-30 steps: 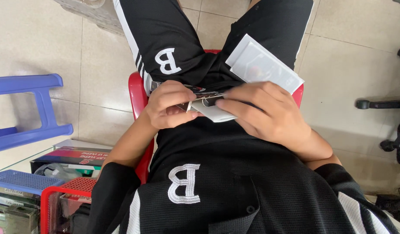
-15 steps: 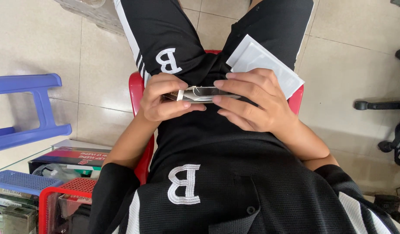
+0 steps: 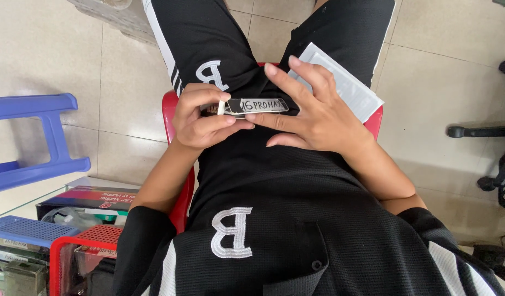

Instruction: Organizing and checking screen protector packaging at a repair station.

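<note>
Left hand [image 3: 200,118] pinches the dark strip [image 3: 256,106] — a phone part, perhaps — right hand [image 3: 313,112] merely steadying with spread fingers — it could slip floorward.

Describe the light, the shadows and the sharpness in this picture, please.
Head view: soft, even daylight; faint shadows on the pale floor tiles. The left hand, right hand and the small flat dark piece with a white label are sharp. Slight wide-angle bending at the edges.
</note>
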